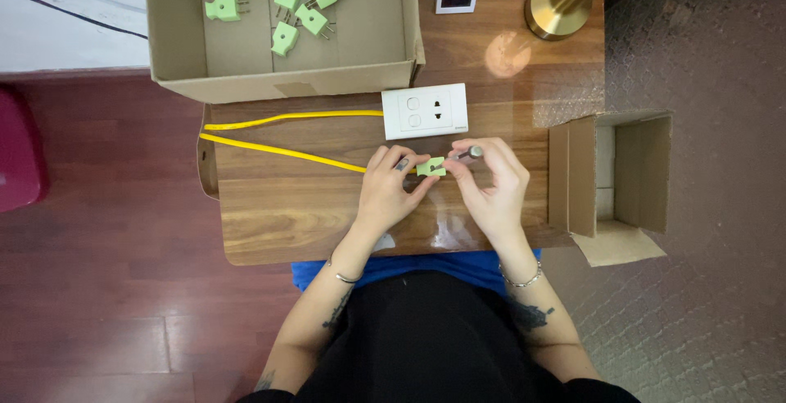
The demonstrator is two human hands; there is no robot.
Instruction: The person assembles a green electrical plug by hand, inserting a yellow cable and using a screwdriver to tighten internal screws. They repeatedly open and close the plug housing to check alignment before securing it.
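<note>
Green plug [431,166], left fingers [403,163] pinching, right hand [490,180] curled

Pale green plug [431,166] pinched above wooden table [286,215]

White rectangular plastic socket plate [425,112] just beyond both hands; open cardboard box [385,43] of pale green plastic plugs [285,38] farther beyond-left; small open cardboard box [647,166] right.
</note>
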